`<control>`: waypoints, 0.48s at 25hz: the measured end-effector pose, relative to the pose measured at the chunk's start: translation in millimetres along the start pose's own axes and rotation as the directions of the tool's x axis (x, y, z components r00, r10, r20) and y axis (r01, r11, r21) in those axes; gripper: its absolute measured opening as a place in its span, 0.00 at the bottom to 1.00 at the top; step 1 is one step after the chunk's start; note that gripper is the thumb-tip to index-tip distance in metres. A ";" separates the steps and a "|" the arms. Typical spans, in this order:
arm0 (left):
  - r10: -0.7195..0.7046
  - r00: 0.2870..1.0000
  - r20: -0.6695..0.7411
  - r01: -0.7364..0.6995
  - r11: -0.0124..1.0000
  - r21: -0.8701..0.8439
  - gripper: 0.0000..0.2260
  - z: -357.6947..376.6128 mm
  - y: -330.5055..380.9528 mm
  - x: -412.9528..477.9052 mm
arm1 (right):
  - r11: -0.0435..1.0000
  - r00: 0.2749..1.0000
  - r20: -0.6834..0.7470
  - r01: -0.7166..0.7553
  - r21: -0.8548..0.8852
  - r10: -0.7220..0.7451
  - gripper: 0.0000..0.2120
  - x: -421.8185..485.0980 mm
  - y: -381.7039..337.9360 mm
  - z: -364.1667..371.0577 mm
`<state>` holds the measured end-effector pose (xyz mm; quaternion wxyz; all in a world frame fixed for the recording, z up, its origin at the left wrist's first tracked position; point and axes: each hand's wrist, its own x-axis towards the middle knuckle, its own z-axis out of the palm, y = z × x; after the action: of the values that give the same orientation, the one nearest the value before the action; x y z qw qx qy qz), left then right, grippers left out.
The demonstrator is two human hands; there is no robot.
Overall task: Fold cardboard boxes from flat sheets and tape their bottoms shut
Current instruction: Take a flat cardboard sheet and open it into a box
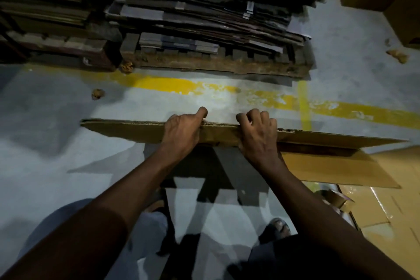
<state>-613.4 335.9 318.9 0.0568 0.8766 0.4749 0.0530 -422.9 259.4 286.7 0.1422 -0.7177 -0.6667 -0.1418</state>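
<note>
Grey floor (56, 143); one cardboard sheet (127, 129), top edge in curled grip of left hand (181, 132), right hand (259, 136).

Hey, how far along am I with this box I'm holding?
Early on. Done: a cardboard sheet is stood on edge in front of you. In hand: your left hand and right hand grip its top edge; it is nearly flat. Left: opening it, folding the bottom flaps, taping. More flat sheets wait on the pallet.
</note>
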 end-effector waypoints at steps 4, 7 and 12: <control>0.070 0.996 0.057 -0.069 0.997 -0.026 0.11 7.3 3.6 -1.5 | 0.999 0.998 0.050 0.026 0.025 -0.027 0.19 -5.9 9.7 2.7; 0.076 0.996 0.056 -0.071 0.993 -0.097 0.10 10.9 0.9 0.3 | 0.971 0.991 0.123 0.013 0.239 -0.043 0.11 -2.6 17.0 -1.1; 0.065 0.997 0.033 -0.059 0.986 -0.154 0.12 13.2 0.4 -2.4 | 0.853 0.899 0.439 -0.239 0.465 0.012 0.09 19.4 31.7 -18.3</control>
<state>-612.4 333.1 305.8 0.1312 0.8848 0.4408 0.0746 -390.1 267.7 310.7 0.1884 -0.7110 -0.6453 0.2063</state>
